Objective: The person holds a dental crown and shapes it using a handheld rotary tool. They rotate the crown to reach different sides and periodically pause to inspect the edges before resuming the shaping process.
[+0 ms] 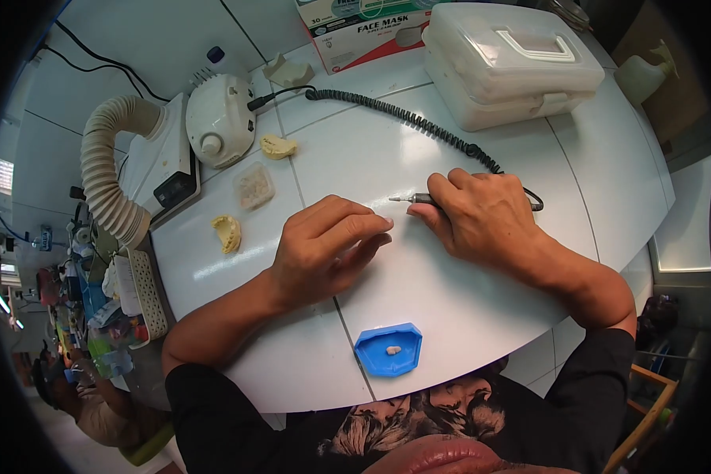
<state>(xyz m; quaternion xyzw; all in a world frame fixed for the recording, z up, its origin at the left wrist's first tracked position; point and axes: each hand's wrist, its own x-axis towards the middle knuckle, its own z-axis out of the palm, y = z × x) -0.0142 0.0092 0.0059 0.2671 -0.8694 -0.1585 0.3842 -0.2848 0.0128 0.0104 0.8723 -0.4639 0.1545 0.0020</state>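
Observation:
My right hand (482,213) is wrapped around a dark rotary handpiece (424,199). Its thin metal bur (399,199) points left toward my other hand. From the handpiece's rear a black coiled cord (403,118) runs back to the white micromotor control box (221,118). My left hand (328,245) is just left of the bur, apart from it, fingers curled and thumb and index fingertips close together. Anything between those fingertips is too small or hidden to make out. Nearer my body sits a blue tray (407,363) with a small tooth-coloured piece (393,350) in it.
Left on the white table are two yellowish dental casts (227,234) and a clear small box (254,187). A ribbed suction hose (103,150) arches beside them. At the back stand a face mask box (371,39) and a white lidded case (513,71). Another person sits lower left.

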